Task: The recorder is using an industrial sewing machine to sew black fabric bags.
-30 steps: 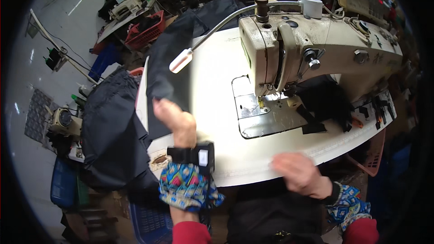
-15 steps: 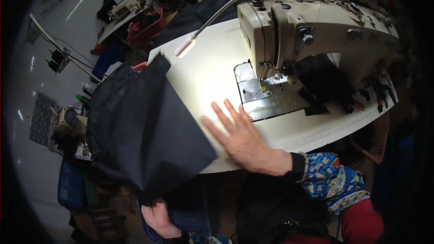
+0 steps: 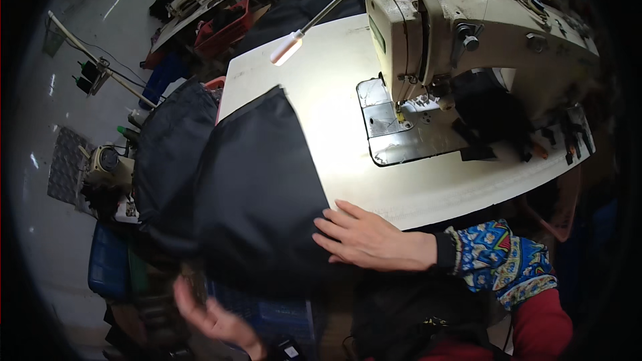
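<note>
A large piece of black fabric (image 3: 257, 180) lies over the left front part of the white sewing table (image 3: 334, 100) and hangs off its edge. My right hand (image 3: 364, 237) rests flat, fingers spread, on the fabric's right edge at the table's front. My left hand (image 3: 214, 317) is low at the left, below the hanging fabric, fingers apart and blurred, holding nothing that I can see. A cream industrial sewing machine (image 3: 468, 27) stands at the table's right, its needle plate (image 3: 401, 127) lit.
A gooseneck lamp (image 3: 287, 48) reaches over the table's back. More dark fabric (image 3: 167, 154) is heaped left of the table. A blue crate (image 3: 107, 264) and a small motor (image 3: 107, 160) sit on the floor at left; a red basket (image 3: 224, 23) stands behind.
The black fabric has been drawn further onto the table and spread flatter. My right hand slid toward the table's front edge onto the fabric. My left hand let go and dropped lower.
</note>
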Demonstrator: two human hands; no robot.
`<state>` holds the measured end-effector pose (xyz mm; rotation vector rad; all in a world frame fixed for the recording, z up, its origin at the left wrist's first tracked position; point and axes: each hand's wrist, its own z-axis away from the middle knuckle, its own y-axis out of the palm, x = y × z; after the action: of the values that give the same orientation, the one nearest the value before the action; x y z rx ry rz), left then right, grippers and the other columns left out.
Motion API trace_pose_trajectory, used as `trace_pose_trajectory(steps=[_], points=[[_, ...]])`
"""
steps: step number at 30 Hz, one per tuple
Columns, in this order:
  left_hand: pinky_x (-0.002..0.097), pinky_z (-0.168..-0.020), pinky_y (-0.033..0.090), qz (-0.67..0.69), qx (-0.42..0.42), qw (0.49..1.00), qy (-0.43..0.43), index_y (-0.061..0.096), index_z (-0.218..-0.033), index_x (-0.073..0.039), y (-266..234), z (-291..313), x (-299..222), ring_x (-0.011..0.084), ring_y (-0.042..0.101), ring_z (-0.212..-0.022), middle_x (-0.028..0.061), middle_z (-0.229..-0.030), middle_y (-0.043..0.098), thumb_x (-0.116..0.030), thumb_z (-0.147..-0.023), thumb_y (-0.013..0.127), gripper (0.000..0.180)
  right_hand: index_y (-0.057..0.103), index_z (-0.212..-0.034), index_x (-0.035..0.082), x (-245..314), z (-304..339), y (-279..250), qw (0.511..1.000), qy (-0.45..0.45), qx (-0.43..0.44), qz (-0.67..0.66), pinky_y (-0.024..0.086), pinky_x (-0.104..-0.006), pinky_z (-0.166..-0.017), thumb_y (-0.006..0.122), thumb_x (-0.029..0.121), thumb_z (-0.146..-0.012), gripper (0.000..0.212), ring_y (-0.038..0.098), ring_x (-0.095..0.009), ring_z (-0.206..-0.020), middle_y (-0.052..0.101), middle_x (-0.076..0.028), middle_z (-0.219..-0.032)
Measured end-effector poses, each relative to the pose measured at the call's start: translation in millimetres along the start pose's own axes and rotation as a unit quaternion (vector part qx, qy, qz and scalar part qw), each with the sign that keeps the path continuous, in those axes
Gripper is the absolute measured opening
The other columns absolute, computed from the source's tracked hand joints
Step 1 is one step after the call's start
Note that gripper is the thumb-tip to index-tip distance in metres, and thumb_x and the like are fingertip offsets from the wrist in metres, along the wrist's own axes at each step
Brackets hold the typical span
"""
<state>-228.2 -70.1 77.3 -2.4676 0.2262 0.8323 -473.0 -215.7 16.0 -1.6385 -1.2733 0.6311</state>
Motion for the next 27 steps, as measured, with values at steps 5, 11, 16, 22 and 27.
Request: trace_pose_trajectory(steps=[5,11,16,22,27], points=[[0.0584,-0.117,0.027,-0.154,0.425,0.855,0.254,0.051,-0.146,-0.008,124,-10,-23,0.0410,0.035,-0.145,0.0166,-0.155,0.043,-0.022,-0.100,0.059,0.049,0.063,-0.115,0.003,-14,32,-18,0.994,0.038,0.028,-0.101,0.043,-0.0432,-0.109,0.066,0.029,-0.092,0.035,0.052,-0.031,-0.129,0.060,-0.015,-0.131],[0.0478,-0.106,0.040,-0.054,0.655,0.703,0.273,0.061,-0.123,-0.005,171,-37,-66,0.0338,0.053,-0.120,0.0120,-0.130,0.058,-0.018,-0.093,0.069,0.034,0.062,-0.129,0.005,-40,74,-34,0.997,0.069,0.007,-0.021,0.040,-0.0468,-0.112,0.064,0.038,-0.095,0.047,0.050,-0.035,-0.134,0.056,-0.018,-0.139],[0.0431,-0.097,0.044,0.092,0.383,0.866,0.309,0.057,-0.127,0.001,246,-13,-77,0.0339,0.054,-0.113,0.0166,-0.121,0.059,-0.011,-0.090,0.071,0.041,0.063,-0.127,0.002,5,89,-47,0.994,0.096,0.044,-0.039,0.042,-0.0446,-0.111,0.063,0.039,-0.095,0.049,0.053,-0.033,-0.131,0.059,-0.018,-0.137],[0.0351,-0.083,0.047,0.245,0.443,0.848,0.159,0.070,-0.096,-0.003,264,-11,-70,0.0253,0.056,-0.092,0.0083,-0.094,0.063,-0.007,-0.083,0.078,0.015,0.063,-0.127,0.000,5,100,-47,0.995,0.077,0.033,-0.048,0.044,-0.0416,-0.109,0.061,0.032,-0.095,0.046,0.055,-0.031,-0.129,0.060,-0.017,-0.135],[0.0344,-0.080,0.047,0.183,0.468,0.852,0.147,0.074,-0.092,-0.004,269,-13,-80,0.0234,0.058,-0.086,0.0060,-0.084,0.065,-0.007,-0.083,0.078,0.010,0.064,-0.116,-0.001,-25,103,-60,0.990,0.111,-0.046,-0.078,0.049,-0.0333,-0.075,0.061,0.015,-0.079,0.040,0.061,-0.022,-0.088,0.059,-0.006,-0.093]])
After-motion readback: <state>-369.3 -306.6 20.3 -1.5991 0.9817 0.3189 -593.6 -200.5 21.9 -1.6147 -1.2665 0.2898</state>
